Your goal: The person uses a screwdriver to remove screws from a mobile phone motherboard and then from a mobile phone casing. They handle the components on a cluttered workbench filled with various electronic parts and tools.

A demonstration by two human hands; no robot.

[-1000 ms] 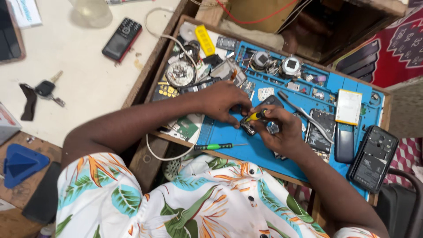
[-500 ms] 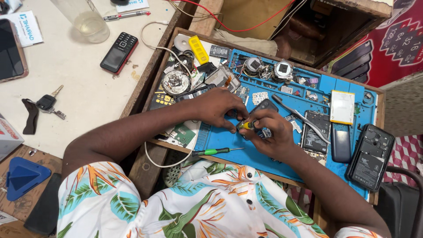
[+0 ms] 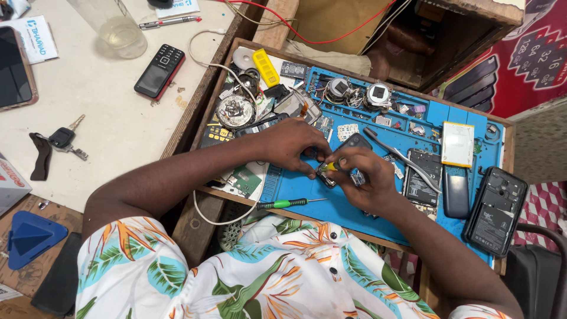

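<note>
Both my hands meet over a blue work mat (image 3: 331, 204) in a wooden tray. My left hand (image 3: 292, 145) pinches a small dark electronic part (image 3: 323, 176) against the mat. My right hand (image 3: 363, 177) grips a small yellow-handled screwdriver (image 3: 329, 167), its tip at that part, with a small blue component (image 3: 357, 176) under the fingers. A dark phone piece (image 3: 354, 140) shows just behind my right knuckles. A green-handled screwdriver (image 3: 289, 203) lies loose on the mat near my left wrist.
The mat holds tweezers (image 3: 397, 151), a white battery (image 3: 458, 143), an opened phone (image 3: 423, 177), a dark blue phone (image 3: 456, 192) and several small parts. A black phone shell (image 3: 495, 211) lies right. On the white table: a black-red phone (image 3: 159, 71), keys (image 3: 62, 140), a glass (image 3: 115, 26).
The view has shifted, so the tray sits a little higher and further right. My hands stay together on the small part, fingers only slightly rearranged.
</note>
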